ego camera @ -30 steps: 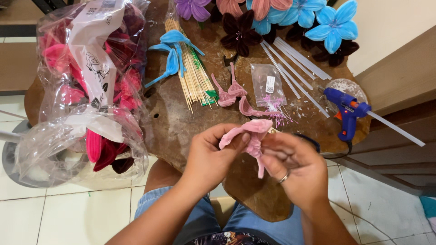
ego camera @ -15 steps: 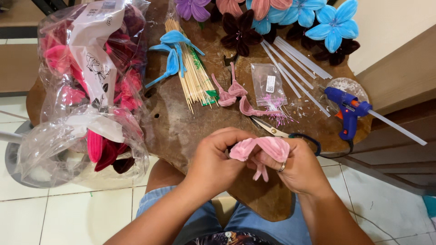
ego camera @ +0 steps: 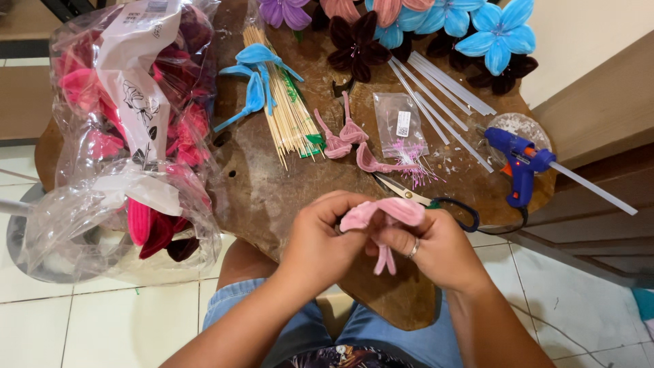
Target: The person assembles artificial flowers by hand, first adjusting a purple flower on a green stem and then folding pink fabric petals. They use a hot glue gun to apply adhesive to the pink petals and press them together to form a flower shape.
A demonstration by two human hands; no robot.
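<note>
Fingers of left hand (ego camera: pixel 325 240) and right hand (ego camera: pixel 428 247) pinch tight around the pink fabric petal (ego camera: pixel 383 212) at lower centre, over the wooden table (ego camera: pixel 266 197).

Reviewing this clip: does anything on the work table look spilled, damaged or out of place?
Nothing looks damaged. Only loose pink stamens lie scattered outside their clear packet, beside the scissors. Both hands, left and right, pinch a pink petal piece over the wooden table.
</note>
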